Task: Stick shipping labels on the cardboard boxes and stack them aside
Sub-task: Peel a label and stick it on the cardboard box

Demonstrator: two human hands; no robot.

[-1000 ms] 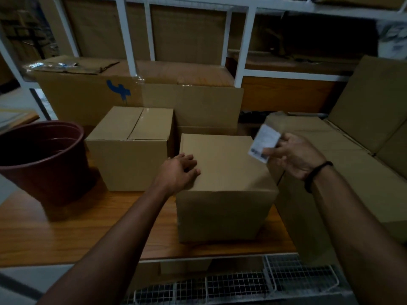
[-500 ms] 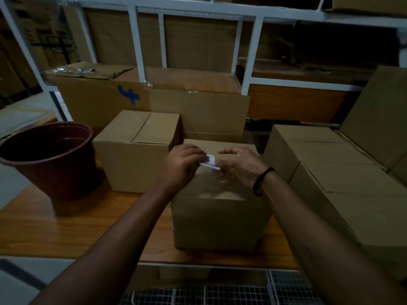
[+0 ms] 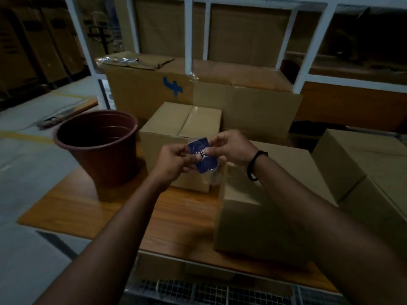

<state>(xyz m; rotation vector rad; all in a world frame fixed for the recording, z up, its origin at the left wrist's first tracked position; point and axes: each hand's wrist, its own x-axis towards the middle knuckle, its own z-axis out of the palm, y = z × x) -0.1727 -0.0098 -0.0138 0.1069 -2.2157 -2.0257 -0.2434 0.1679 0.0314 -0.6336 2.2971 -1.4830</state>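
Label was pinched in both grips, left hand and right hand; near box lay just below-right, nearer the right hand.

Dim light — white racking, grey floor

On the wooden table a plant pot stands at the left, with a small cardboard box just right of it. Another box sits nearer and further right. Behind them lies a large carton, under the shelf frame. More boxes are stacked beyond the table's right edge. The 2 hands, left hand and right hand, pinch a label in front of the small cardboard box.
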